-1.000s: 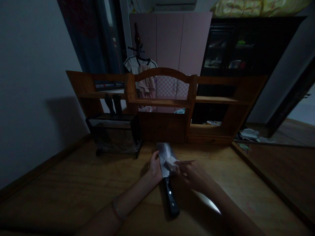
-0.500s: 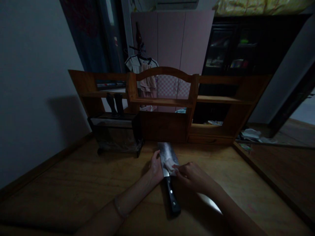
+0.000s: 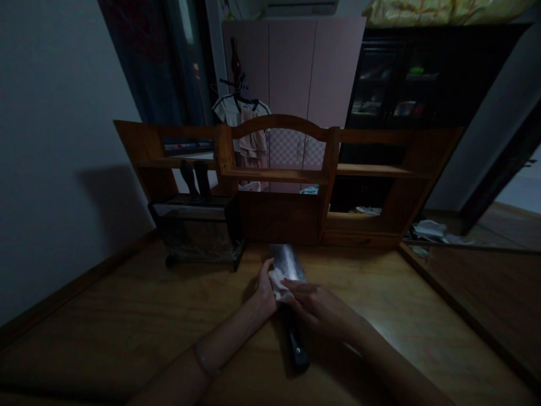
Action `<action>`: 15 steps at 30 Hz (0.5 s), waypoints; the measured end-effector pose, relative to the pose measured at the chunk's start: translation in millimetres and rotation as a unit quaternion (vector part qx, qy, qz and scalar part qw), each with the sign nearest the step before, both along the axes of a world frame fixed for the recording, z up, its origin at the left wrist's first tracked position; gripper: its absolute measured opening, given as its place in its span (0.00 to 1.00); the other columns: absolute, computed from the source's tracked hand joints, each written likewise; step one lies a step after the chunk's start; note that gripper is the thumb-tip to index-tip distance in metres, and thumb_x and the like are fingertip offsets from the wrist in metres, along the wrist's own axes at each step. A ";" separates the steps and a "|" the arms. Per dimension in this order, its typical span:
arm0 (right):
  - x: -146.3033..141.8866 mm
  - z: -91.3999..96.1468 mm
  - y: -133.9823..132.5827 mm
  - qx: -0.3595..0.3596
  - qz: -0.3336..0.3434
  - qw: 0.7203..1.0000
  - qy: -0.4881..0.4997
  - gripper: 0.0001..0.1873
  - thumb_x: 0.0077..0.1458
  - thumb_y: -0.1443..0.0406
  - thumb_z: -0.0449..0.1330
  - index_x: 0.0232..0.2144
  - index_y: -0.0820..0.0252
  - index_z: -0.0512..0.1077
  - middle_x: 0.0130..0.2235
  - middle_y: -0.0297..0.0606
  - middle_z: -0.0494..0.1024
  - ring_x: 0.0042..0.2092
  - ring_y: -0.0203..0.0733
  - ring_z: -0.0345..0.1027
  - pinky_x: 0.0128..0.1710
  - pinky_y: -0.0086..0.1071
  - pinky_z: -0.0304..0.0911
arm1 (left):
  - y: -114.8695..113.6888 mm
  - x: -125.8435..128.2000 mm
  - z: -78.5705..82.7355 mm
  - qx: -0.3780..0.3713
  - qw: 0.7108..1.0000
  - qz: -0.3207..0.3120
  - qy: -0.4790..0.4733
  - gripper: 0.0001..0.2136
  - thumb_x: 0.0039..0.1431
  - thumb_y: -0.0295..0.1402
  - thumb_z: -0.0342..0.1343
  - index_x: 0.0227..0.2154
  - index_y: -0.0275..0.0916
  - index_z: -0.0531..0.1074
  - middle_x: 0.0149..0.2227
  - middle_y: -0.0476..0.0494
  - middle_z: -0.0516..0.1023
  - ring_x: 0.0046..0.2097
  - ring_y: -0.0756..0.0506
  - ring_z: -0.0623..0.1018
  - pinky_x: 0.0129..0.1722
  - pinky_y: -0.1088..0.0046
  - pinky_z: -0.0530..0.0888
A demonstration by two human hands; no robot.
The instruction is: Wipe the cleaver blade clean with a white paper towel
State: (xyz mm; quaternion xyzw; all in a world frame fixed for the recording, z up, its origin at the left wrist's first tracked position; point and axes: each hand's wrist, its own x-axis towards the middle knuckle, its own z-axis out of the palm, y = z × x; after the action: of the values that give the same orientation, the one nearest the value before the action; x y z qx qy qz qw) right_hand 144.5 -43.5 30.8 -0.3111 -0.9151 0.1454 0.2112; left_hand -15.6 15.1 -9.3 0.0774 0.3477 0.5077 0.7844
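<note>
A cleaver (image 3: 288, 262) with a wide steel blade and a black handle (image 3: 297, 348) lies flat on the wooden table (image 3: 127, 316), blade pointing away from me. My left hand (image 3: 266, 287) rests against the blade's left edge, fingers curled on it. My right hand (image 3: 315, 307) lies across the knife where blade meets handle and presses a small white tissue (image 3: 276, 280) onto the near left part of the blade.
A dark knife rack (image 3: 196, 225) with two black handles standing in it sits on the table's far left. A wooden shelf unit (image 3: 287, 180) runs along the table's far edge. The table's right edge (image 3: 460, 321) drops off beside a floor with scattered papers.
My right hand has slid the tissue from the middle of the blade towards me and to the left, near my left hand. The left hand and the cleaver have stayed put.
</note>
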 end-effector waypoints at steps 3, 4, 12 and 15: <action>-2.4 -2.5 -0.4 -0.032 0.003 0.999 0.003 0.19 0.69 0.61 0.44 0.50 0.62 0.71 0.57 0.43 0.67 0.57 0.46 0.63 0.58 0.37 0.56 | 2.0 1.1 -3.1 0.009 1.000 0.008 0.004 0.16 0.55 0.44 0.51 0.29 0.32 0.71 0.23 0.40 0.75 0.23 0.43 0.75 0.24 0.70 0.71; -1.6 -1.9 0.0 -0.043 -0.001 0.999 0.004 0.20 0.69 0.61 0.44 0.50 0.61 0.71 0.57 0.43 0.68 0.55 0.47 0.64 0.57 0.37 0.58 | 3.0 1.6 -4.5 0.015 1.000 0.016 -0.001 0.16 0.55 0.43 0.51 0.31 0.32 0.72 0.24 0.40 0.76 0.24 0.43 0.75 0.26 0.70 0.72; 4.0 10.0 -1.9 -0.082 -0.021 0.996 0.006 0.22 0.69 0.58 0.43 0.46 0.61 0.74 0.50 0.45 0.75 0.44 0.48 0.72 0.45 0.35 0.64 | 7.8 3.4 -9.6 0.034 0.999 0.013 -0.024 0.18 0.56 0.44 0.50 0.35 0.32 0.72 0.25 0.41 0.76 0.28 0.42 0.77 0.31 0.68 0.73; 3.7 9.5 -2.2 -0.073 -0.032 0.997 -0.011 0.22 0.69 0.59 0.43 0.42 0.61 0.75 0.42 0.45 0.78 0.38 0.45 0.73 0.38 0.31 0.63 | 5.3 3.0 -5.4 0.037 0.999 0.002 -0.014 0.18 0.57 0.44 0.49 0.34 0.32 0.72 0.26 0.39 0.76 0.30 0.42 0.78 0.34 0.66 0.74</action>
State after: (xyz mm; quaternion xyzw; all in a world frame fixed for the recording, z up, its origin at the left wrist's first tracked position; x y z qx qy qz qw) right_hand 148.2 -45.7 40.3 -0.3568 -0.8936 0.2020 0.1826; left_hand -12.6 20.3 -14.6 0.0984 0.3179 0.5225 0.7850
